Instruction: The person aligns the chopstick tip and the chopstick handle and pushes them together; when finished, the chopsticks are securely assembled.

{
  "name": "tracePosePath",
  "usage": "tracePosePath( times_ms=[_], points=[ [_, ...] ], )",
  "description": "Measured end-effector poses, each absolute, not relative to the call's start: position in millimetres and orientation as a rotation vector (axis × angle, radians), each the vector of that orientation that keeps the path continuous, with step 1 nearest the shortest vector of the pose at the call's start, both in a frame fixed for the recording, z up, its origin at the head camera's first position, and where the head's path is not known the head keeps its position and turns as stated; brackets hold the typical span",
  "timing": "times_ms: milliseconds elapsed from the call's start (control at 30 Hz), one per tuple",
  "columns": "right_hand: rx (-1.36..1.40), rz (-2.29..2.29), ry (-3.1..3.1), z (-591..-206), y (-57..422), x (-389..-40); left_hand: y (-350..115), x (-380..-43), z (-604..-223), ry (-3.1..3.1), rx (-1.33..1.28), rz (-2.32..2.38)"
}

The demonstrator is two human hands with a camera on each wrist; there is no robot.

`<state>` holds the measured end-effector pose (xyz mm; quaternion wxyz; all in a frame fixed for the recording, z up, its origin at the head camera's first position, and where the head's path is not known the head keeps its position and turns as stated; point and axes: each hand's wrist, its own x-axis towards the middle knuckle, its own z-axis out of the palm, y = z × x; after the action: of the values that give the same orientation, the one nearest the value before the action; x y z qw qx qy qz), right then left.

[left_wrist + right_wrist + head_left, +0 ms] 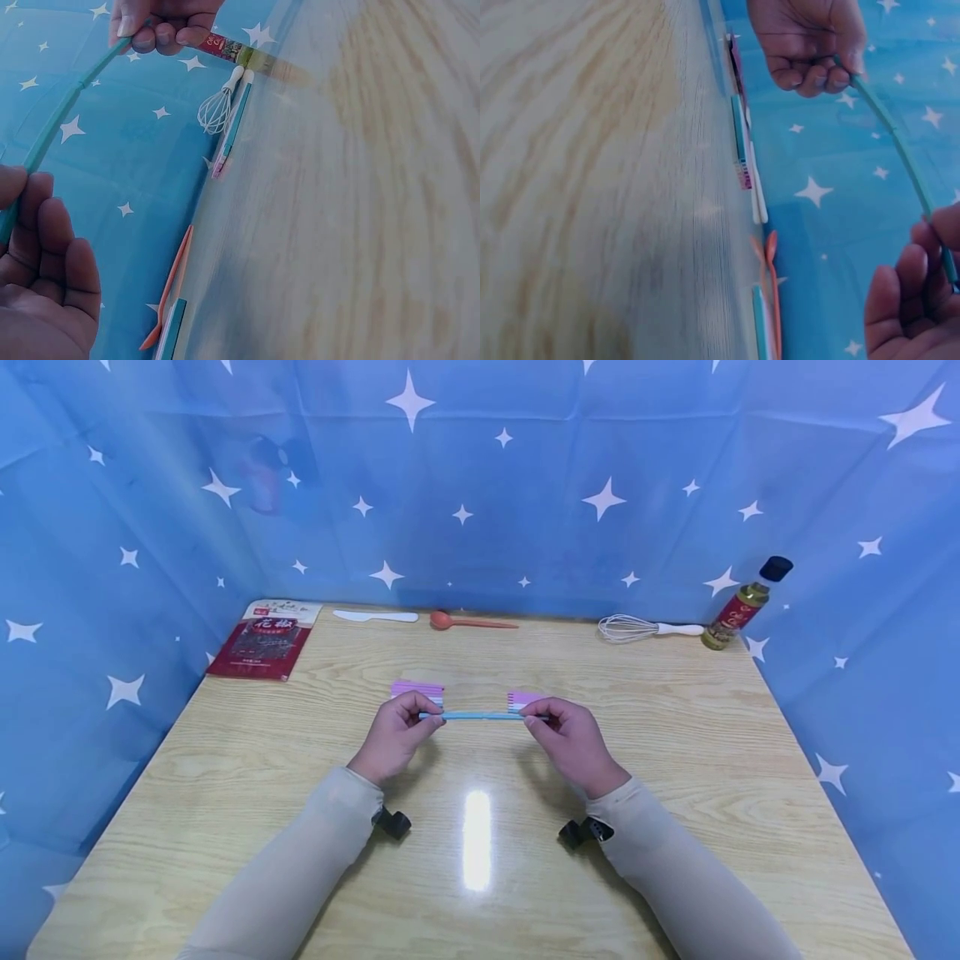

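Observation:
A thin blue stick (480, 716), straw-like, spans level between my two hands over the middle of the table. In the wrist views the same stick (64, 112) looks teal and slightly bent, with a small kink midway. My left hand (392, 737) pinches its left end between thumb and fingers. At the other end, my right hand (576, 745) has the same pinch. Just behind the left hand lies a row of pink, white and blue sticks (417, 687). A similar row of sticks (523, 698) lies behind the right hand, partly hidden by it.
Along the table's back edge lie a red seasoning packet (262, 642), a white knife (375, 616), an orange-red spoon (472, 623) and a whisk (645, 628). An oil bottle (738, 610) stands at the back right. A blue starry curtain (480, 468) surrounds the table.

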<state>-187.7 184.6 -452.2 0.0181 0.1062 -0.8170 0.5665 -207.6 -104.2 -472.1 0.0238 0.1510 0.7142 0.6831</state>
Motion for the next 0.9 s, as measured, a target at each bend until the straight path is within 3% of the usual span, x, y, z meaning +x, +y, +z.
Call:
tracePosePath(
  times_ms=[900],
  points=[
    [0.355, 1.692, -2.515, -454.2, 186.1, -189.7, -106.7, -207.7, -470.6, 2.312, 0.465, 2.062]
  ],
)
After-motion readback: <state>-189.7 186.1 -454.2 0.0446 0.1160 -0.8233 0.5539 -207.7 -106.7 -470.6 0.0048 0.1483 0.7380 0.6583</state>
